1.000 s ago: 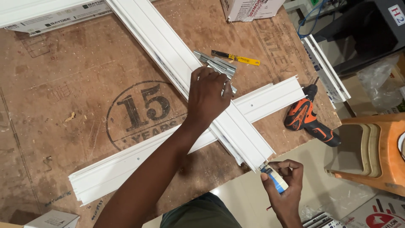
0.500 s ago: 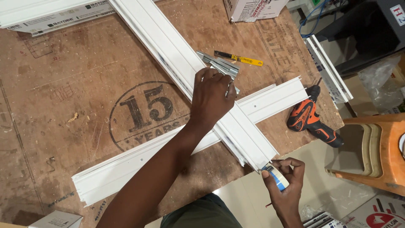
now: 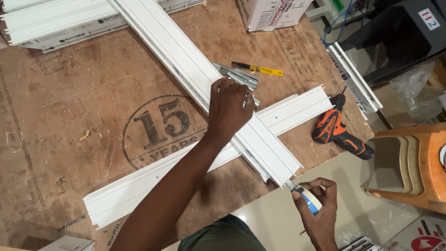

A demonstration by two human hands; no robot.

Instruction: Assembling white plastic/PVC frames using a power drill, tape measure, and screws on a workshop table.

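Note:
Two long white plastic profiles cross on a brown plywood worktop (image 3: 93,93). The upper profile (image 3: 186,65) runs from the far left down to the near right; the lower profile (image 3: 139,186) lies across beneath it. My left hand (image 3: 230,109) presses flat on the upper profile at the crossing, next to some grey metal brackets (image 3: 241,78). At the profile's near end, just off the table edge, my right hand (image 3: 316,204) grips a tape measure (image 3: 309,200) with a blue and white case, its tip touching the profile's end.
A yellow utility knife (image 3: 260,69) lies beyond the brackets. An orange and black cordless drill (image 3: 337,132) rests near the right table edge. More white profiles (image 3: 55,28) are stacked far left, a cardboard box (image 3: 274,13) far centre, and an orange stool (image 3: 418,162) stands right.
The view has shifted slightly. My left hand stays pressed on the upper profile and my right hand keeps the tape measure at the profile's end.

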